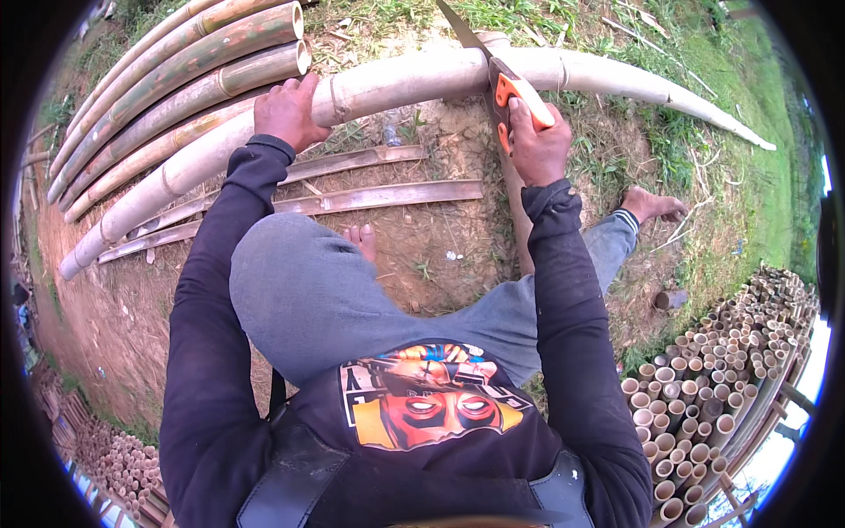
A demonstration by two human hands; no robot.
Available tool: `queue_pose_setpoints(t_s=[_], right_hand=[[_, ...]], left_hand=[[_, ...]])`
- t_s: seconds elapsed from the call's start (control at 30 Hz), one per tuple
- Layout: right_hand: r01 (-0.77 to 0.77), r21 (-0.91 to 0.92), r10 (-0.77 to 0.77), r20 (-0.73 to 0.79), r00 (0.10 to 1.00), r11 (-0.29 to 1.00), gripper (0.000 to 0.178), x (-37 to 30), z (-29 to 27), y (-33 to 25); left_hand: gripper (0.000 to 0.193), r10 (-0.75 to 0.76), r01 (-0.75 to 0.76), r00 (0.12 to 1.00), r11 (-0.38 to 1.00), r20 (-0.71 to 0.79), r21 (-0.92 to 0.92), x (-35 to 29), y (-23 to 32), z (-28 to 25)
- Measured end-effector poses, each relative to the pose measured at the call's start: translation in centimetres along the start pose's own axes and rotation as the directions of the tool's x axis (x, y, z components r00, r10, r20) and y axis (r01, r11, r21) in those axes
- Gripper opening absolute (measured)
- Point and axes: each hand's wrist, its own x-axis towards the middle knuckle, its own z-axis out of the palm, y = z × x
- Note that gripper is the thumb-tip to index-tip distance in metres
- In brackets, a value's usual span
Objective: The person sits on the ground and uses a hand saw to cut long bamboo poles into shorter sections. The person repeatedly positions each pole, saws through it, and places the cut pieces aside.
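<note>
A long pale bamboo pole [396,85] runs across in front of me from lower left to far right, bowed by the lens. My left hand [289,114] is closed over the pole left of its middle. My right hand [539,148] grips the orange and black handle of a handsaw [519,92]. The saw's blade crosses the pole and points away, up and to the left. Whether the teeth have cut into the pole I cannot tell. Below the saw, a length of wood or bamboo [517,211] runs back toward my legs, partly behind my right forearm.
Several thicker bamboo poles [238,75] lie side by side at the far left. Two split bamboo strips [387,195] rest on the dirt before my bent knee. A big stack of cut bamboo tubes [687,387] stands at the lower right, another [123,466] at the lower left.
</note>
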Motion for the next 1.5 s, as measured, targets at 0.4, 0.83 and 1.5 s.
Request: queue_pose_setpoints(t_s=[0.4,0.83,1.5], right_hand=[[-0.088,-0.314,0.06,-0.097,0.993,0.945,0.011,-17.6,-6.3,-10.7],[-0.275,-0.297,0.224,-0.194,0.955,0.914,0.015,-18.2,-6.3,-10.2],[-0.097,-0.339,0.047,-0.152,0.987,0.936,0.016,-19.5,-7.0,-9.8]], left_hand=[[0.092,0.036,-0.036,0.998,0.999,-0.044,-0.002,0.3,-0.8,1.4],[0.096,0.044,-0.045,0.999,0.999,-0.016,-0.021,0.2,-0.6,0.5],[0.09,0.054,-0.059,0.997,0.995,-0.061,-0.078,0.2,-0.8,1.7]])
